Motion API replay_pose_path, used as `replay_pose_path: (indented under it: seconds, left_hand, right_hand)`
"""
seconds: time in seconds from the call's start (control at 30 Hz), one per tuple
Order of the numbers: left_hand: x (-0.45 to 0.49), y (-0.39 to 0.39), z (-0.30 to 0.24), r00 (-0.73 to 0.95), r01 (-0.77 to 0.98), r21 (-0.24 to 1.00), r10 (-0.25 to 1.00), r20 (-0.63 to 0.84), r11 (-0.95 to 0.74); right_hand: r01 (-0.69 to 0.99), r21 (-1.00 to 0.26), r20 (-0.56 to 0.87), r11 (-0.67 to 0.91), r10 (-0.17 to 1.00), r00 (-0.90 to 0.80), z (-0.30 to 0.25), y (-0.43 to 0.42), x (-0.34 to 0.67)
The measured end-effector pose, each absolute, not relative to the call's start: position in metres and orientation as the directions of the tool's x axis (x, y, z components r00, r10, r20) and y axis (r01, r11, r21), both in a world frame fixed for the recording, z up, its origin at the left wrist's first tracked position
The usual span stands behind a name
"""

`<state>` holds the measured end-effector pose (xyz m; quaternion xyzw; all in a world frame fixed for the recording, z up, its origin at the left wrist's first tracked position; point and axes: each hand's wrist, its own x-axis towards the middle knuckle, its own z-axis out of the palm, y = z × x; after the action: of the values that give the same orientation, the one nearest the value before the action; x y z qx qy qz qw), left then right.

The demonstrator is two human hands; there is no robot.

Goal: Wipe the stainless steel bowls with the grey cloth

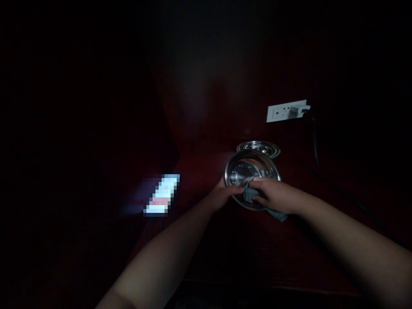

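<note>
A shiny steel bowl (241, 169) is tilted with its open side toward me. My left hand (222, 194) grips its left rim, the thumb lying over the edge and the other fingers hidden behind. Bunched in my right hand (273, 195) is a grey-green cloth (249, 194), pressed against the inside of the bowl near its lower rim. A loose end of the cloth hangs below that hand. Just behind the bowl lies a second round steel dish or lid (259, 148), partly covered by it.
The dark red table (206, 167) is dimly lit. A lit screen (162, 195), blurred out, lies at its left edge with a cable below. On the back wall is a white socket (286, 111) with a plug, its dark cord (315, 141) running down to the right.
</note>
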<state>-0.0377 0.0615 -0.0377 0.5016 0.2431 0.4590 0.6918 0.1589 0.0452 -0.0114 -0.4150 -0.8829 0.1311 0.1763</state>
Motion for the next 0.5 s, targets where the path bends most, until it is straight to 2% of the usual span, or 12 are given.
replay_pose_path:
  seconds: [0.17,0.3,0.5]
  left_hand:
    - [-0.0391,0.062,-0.0373,0.438,-0.395,0.915,0.892,0.108,0.083]
    - [-0.0394,0.0621,-0.0362,0.444,-0.405,0.91,0.889,0.11,0.09]
    - [-0.0385,0.0631,-0.0379,0.449,-0.399,0.912,0.888,0.105,0.094]
  right_hand:
    - [0.773,-0.214,0.231,0.598,0.799,-0.555,-0.0108,0.0475,0.1582]
    - [0.786,-0.223,0.268,0.576,0.812,-0.519,-0.0082,0.048,0.1564]
    - [0.791,-0.228,0.213,0.567,0.822,-0.528,-0.0052,0.0463,0.1557]
